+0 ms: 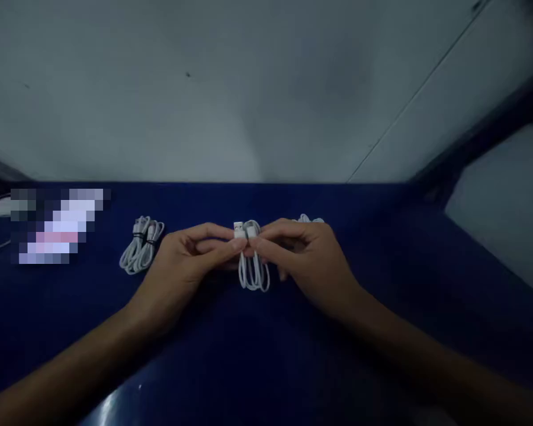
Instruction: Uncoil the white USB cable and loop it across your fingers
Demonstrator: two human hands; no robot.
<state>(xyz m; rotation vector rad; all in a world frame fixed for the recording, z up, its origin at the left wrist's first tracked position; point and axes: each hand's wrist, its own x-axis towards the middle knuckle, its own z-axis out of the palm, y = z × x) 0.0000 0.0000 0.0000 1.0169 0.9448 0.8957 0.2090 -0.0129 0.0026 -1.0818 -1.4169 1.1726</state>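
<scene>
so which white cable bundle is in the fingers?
The middle bundle, USB plug up, pinched by left hand and right hand. Black-tied bundles lie left; another bundle is mostly hidden behind the right hand.

A pale grey wall [204, 118], marked by a thin slanting line [417, 97], stands behind a glossy blue surface [249, 367]. Light is dim; the dark band [484, 130] at right is perhaps a frame.
</scene>
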